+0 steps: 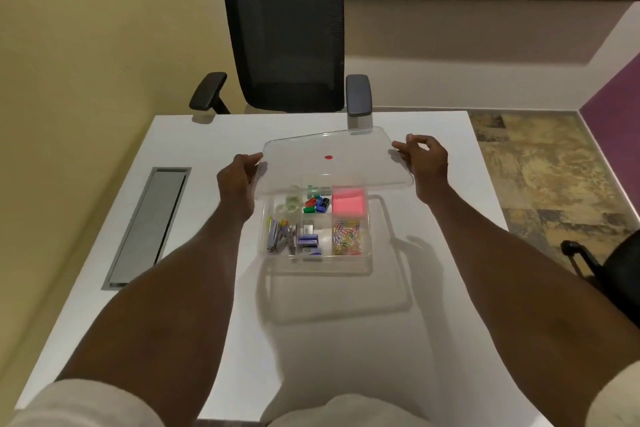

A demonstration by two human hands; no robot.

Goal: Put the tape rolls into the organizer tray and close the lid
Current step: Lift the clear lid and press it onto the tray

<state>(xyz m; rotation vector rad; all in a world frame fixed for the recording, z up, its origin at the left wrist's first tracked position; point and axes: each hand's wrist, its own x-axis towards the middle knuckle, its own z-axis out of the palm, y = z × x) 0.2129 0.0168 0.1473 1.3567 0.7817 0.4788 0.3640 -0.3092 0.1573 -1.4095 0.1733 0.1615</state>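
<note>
A clear organizer tray (367, 263) stands on the white table, divided into compartments. Clear tape rolls (290, 203) lie in its far left compartment. Above the tray's far half hangs the clear lid (363, 156), tilted, with a red dot at its middle. My left hand (239, 177) grips the lid's left edge and my right hand (424, 163) pinches its right edge. The lid does not touch the tray; part of the far compartments shows only through it.
The tray also holds coloured clips (317, 204), pink sticky notes (348, 203), paper clips (346, 234) and staplers (294, 239). A grey cable slot (149, 229) runs along the table's left. A black office chair (287, 42) stands at the far edge, another chair (609, 270) at the right.
</note>
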